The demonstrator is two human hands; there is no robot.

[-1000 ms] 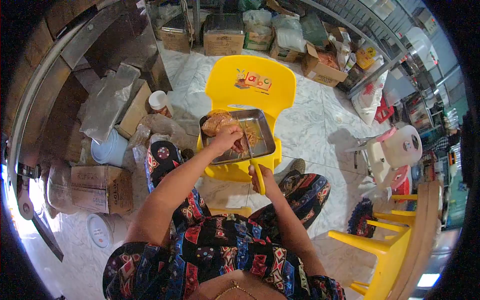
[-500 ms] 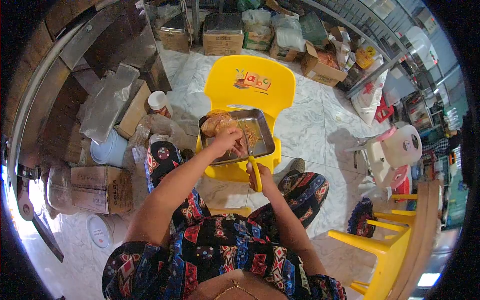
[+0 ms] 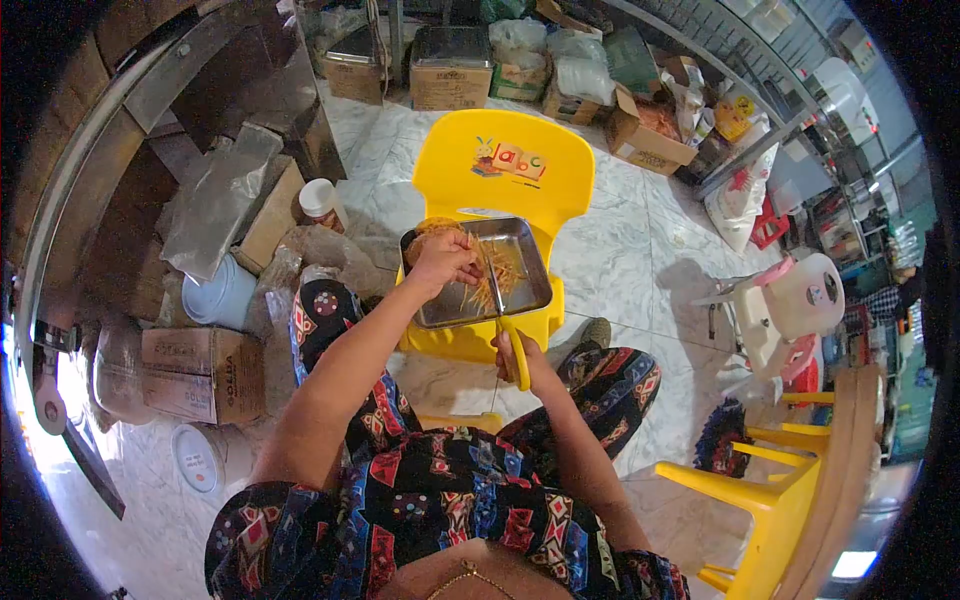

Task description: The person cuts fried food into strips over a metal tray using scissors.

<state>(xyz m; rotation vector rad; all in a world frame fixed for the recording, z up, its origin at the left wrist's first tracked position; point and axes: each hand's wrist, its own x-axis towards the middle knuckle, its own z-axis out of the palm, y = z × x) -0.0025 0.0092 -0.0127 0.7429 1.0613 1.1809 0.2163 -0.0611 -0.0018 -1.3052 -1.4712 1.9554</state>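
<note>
A metal tray (image 3: 535, 292) rests on the seat of a small yellow chair (image 3: 505, 150). Thin orange-brown shreds (image 3: 503, 268) are spread over its middle, and a larger brown food piece (image 3: 428, 240) lies at its left side. My right hand (image 3: 533, 366) grips yellow-handled scissors (image 3: 517, 358), whose blades point away from me over the tray. Just left of the blades, my left hand (image 3: 445, 262) is above the tray with its fingers pinched together. What they hold is too small to make out, and the hand partly covers the brown piece.
Cardboard boxes (image 3: 450, 85) and bags line the back. To the left are a lidded white jar (image 3: 321, 203), a blue bucket (image 3: 216, 292) and a carton (image 3: 200, 375). A white-and-pink chair (image 3: 790, 305) and yellow stool (image 3: 760, 500) stand at the right.
My left hand has shifted up and left, toward the brown piece. The scissors stay in my right hand, nearly in place and slightly lower. More shreds show in the tray's middle.
</note>
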